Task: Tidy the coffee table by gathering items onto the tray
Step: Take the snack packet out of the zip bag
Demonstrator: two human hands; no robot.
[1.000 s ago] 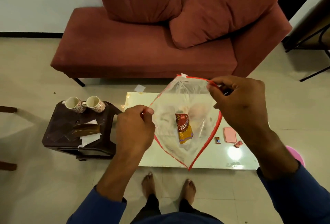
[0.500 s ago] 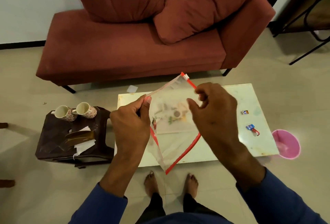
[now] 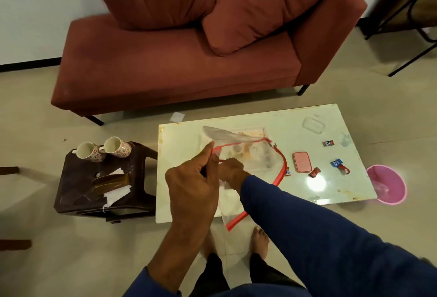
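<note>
A clear plastic bag (image 3: 254, 154) with a red zip edge hangs over the white coffee table (image 3: 182, 147). My left hand (image 3: 191, 180) pinches the bag's rim at its left corner. My right hand (image 3: 233, 170) is right beside it at the bag's mouth, fingers curled on the plastic, with the fingertips hidden behind my left hand. Pale items show faintly through the bag. On the table to the right lie a pink case (image 3: 301, 165) and several small sweet wrappers: red (image 3: 315, 172), blue (image 3: 337, 163), and one farther back (image 3: 328, 143).
A dark plastic stool (image 3: 78, 192) at the left carries two patterned cups (image 3: 86, 151) and torn papers. A pink bin (image 3: 387, 186) stands at the table's right end. A red sofa (image 3: 179, 67) is behind the table. My bare feet are by its near edge.
My right hand has come in from the bag's right side to meet the left at the rim. The bag has dropped lower over the table, and the view has swung left.
</note>
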